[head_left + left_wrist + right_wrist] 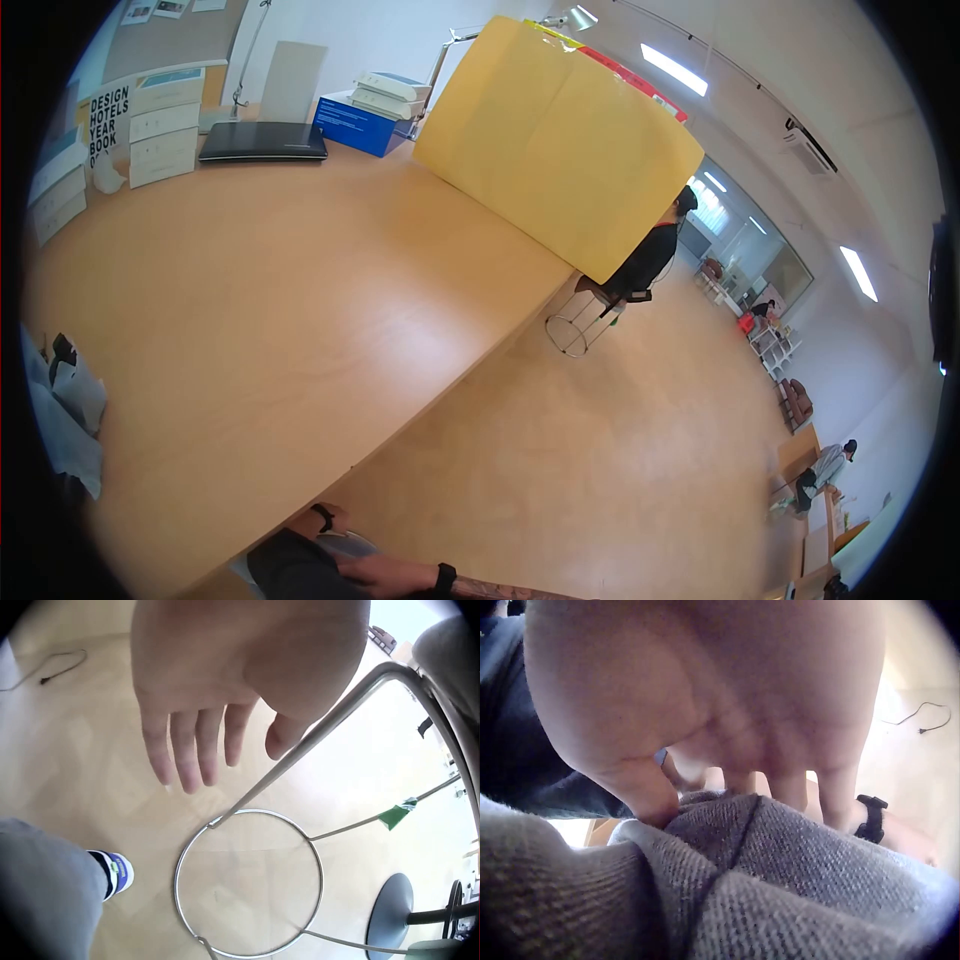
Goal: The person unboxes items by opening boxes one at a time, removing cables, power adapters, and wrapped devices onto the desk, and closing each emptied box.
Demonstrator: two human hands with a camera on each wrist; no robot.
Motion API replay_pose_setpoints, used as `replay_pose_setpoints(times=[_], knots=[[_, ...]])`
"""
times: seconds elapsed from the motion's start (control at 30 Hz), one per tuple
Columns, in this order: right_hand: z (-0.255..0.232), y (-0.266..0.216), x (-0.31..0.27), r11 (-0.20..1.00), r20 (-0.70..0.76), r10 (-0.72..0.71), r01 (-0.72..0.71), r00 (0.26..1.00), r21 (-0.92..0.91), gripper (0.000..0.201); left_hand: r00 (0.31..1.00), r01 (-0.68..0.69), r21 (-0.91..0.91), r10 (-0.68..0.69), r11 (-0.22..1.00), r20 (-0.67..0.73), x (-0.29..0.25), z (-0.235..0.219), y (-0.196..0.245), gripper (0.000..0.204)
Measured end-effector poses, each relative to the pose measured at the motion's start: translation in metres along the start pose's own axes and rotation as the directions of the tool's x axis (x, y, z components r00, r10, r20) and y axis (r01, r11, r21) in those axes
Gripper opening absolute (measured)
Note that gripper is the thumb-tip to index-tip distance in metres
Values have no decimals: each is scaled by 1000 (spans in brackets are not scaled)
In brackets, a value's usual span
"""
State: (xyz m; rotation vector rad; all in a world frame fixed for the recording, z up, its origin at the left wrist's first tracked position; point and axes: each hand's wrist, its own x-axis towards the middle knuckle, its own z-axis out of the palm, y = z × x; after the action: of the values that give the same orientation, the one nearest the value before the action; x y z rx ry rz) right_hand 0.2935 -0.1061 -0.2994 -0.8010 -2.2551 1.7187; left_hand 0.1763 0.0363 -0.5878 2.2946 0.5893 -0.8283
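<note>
Low at the bottom of the head view, my left hand [338, 519] and right hand [390, 575] are close together beside the table edge. In the left wrist view the left hand [247, 667] hangs with its fingers pointing down and holds nothing. Its thumb overlaps a metal stool leg [300, 752] there. The right hand [705, 690] rests on grey trousers [787, 855], fingers extended down over the cloth and thumb against a fold. Part of its fingertips is hidden by the fabric.
On the wooden table [300, 300] stand a black laptop [263, 142], a blue box [360, 124], stacked white boxes [165, 120] and a big yellow board [560, 140]. A person in black [645, 262] is behind the board. A cable [56, 664] lies on the floor.
</note>
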Motion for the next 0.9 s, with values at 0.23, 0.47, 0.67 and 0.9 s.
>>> replay_pose_setpoints(times=[0.23, 0.47, 0.67, 0.9], knots=[[10, 19, -2, 999, -62, -49, 48, 997, -14, 34, 999, 10, 22, -9, 1000, -36, -69, -43, 41, 46], [1, 12, 1, 993, 93, 116, -117, 989, 2, 39, 970, -78, 46, 87, 996, -227, -39, -50, 89, 40], [-4, 15, -3, 996, 35, 38, -35, 999, -82, 45, 903, -132, 120, 169, 984, -396, 33, -78, 101, 35], [-24, -20, -1, 987, 56, 143, -138, 988, -83, 56, 813, -172, 211, 260, 962, -522, 52, -145, 106, 20]])
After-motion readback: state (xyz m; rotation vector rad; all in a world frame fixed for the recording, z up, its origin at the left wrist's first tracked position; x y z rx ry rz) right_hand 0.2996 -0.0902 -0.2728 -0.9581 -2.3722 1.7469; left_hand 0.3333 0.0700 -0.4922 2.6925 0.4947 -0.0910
